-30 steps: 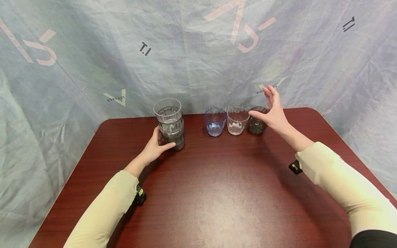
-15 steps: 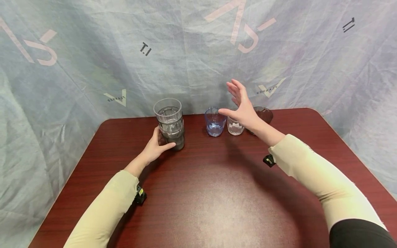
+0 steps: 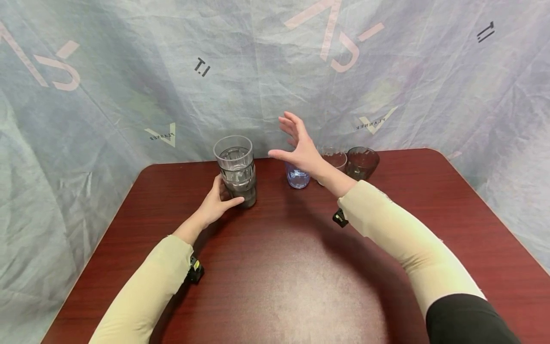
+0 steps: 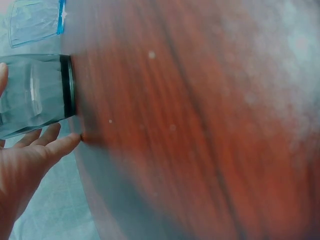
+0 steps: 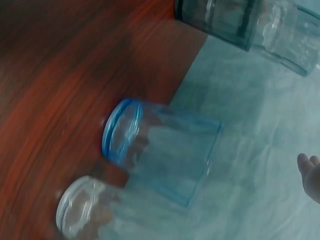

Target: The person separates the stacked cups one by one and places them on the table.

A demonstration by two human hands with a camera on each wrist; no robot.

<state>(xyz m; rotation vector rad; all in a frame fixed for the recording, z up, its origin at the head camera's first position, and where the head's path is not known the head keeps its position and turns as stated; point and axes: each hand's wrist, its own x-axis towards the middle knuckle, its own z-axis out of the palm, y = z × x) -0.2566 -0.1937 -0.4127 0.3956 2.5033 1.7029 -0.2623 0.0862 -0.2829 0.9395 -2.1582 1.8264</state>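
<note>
On the left of the table stands an upright stack of glasses, clear at the top and dark grey at the bottom. My left hand holds its lower part, thumb in front and fingers round the far side. In the left wrist view, the dark bottom glass stands between thumb and fingers. My right hand hovers empty, fingers spread, above and in front of the blue glass, hiding its rim. The right wrist view shows this blue glass beside a clear glass.
Right of the blue glass, the clear glass and a dark grey glass stand in a row; my right forearm partly covers them. A reddish-brown table ends at a hanging grey cloth behind the glasses.
My right hand has moved left, from the dark grey glass past the clear one to the blue one, staying empty. The left hand and the stack have not moved.
</note>
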